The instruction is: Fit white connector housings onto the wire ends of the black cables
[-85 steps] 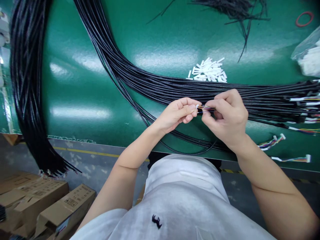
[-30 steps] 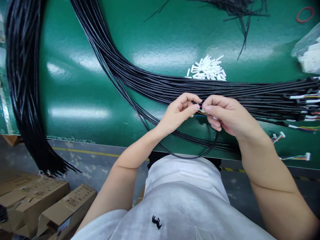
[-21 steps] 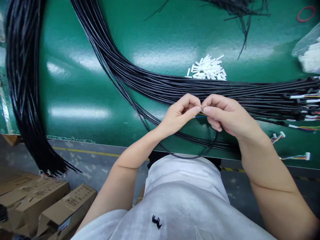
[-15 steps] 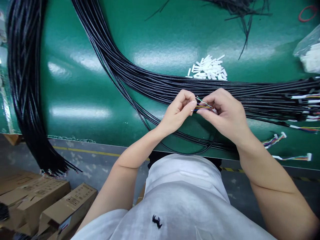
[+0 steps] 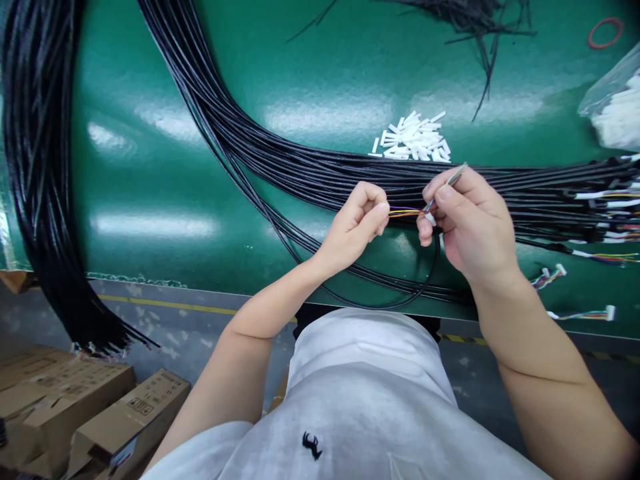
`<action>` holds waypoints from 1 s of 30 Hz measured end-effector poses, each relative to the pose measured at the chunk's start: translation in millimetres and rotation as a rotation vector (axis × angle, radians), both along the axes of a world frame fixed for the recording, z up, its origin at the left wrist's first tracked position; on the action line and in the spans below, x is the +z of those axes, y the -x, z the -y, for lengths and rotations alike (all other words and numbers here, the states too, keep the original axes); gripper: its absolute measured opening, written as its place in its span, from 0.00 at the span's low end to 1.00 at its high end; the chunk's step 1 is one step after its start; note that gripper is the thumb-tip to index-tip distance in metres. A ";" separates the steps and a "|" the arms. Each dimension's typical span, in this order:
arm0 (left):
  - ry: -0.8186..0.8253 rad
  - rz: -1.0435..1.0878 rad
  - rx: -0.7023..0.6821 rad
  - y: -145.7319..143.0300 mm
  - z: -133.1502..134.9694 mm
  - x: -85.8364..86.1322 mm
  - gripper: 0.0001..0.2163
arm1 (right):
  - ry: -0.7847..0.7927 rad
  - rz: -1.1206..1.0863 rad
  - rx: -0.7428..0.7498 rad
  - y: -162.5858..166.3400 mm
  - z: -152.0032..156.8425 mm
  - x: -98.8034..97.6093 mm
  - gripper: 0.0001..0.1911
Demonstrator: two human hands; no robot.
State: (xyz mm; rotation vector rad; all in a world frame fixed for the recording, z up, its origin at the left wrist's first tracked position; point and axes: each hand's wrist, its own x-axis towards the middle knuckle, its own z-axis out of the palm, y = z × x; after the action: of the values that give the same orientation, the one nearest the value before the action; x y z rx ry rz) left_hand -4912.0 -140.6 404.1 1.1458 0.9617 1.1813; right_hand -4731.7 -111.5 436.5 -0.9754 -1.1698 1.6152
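Note:
My left hand [image 5: 363, 217] is closed in a pinch on the thin coloured wires [image 5: 404, 213], mostly yellow, orange and purple, which run across the gap to my right hand. My right hand [image 5: 473, 217] grips slim metal tweezers [image 5: 456, 175], slanting down to the left with the tip at the wires. Just under that tip, by my right fingers, is a small white sleeve [image 5: 430, 219] where the wires meet a black cable [image 5: 437, 252]. This cable loops down below the hand. The wire ends are hidden in my left fingers.
A thick bundle of black cables [image 5: 300, 167] crosses the green table [image 5: 150, 193] behind my hands. Beyond it lies a pile of short white tubes [image 5: 417, 137]. Short connector leads [image 5: 585, 315] rest at right, near a bag of white pieces [image 5: 620, 113]. Another cable bundle [image 5: 40, 167] hangs off the left.
My right hand has moved right and turned, and the tweezers now show in it. The green and white wires that stuck up between my hands no longer show there. My left hand keeps its pinch.

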 end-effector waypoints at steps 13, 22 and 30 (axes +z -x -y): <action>0.018 0.033 -0.107 -2.3 1.6 6.8 0.21 | -0.123 0.422 0.163 -6.4 2.4 8.0 0.15; 0.239 0.179 -0.072 -0.9 -4.4 5.8 0.25 | 0.046 0.136 0.113 -12.5 -5.8 5.5 0.15; 0.285 0.305 -0.070 0.6 -6.7 10.7 0.26 | 0.020 0.114 0.113 -12.4 -4.5 6.0 0.14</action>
State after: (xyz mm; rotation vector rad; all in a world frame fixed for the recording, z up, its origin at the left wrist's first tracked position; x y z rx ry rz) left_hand -4912.6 -133.9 414.8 0.7416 0.8173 1.0848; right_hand -4719.3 -107.0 442.5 -1.0414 -1.3084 1.6807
